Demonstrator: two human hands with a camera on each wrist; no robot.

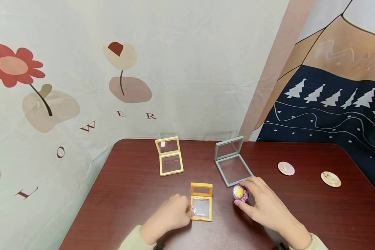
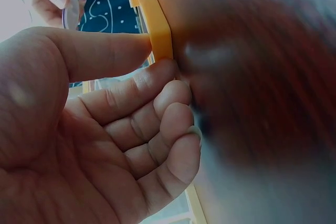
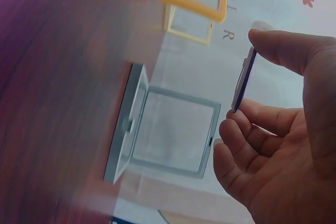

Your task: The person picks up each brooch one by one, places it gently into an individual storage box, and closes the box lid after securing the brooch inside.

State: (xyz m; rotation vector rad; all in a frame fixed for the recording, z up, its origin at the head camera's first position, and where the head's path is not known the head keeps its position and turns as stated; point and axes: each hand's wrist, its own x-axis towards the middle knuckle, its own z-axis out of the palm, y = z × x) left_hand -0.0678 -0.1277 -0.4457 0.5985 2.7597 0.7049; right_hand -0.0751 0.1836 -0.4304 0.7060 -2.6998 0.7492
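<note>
At the front middle of the table in the head view, a small orange-yellow hinged frame [image 1: 201, 218] stands opened, its clear film panel facing up. My left hand [image 1: 175, 212] pinches its left edge between thumb and forefinger; the left wrist view shows the thumb pressed against the orange rim [image 2: 157, 22]. A round purple pin badge [image 1: 240, 192] with a yellow smiling face is gripped by its edges between the thumb and fingers of my right hand [image 1: 264, 205]. Held above the table, this badge [image 3: 243, 83] shows edge-on in the right wrist view.
Behind stand two more opened hinged frames, one pale yellow [image 1: 171, 173] and a larger grey-green one [image 1: 219, 170]. Two round badges, one pink [image 1: 286, 168] and one cream [image 1: 331, 179], lie on the right of the dark red table [image 1: 128, 194]. Printed cloth [image 1: 190, 69] hangs behind.
</note>
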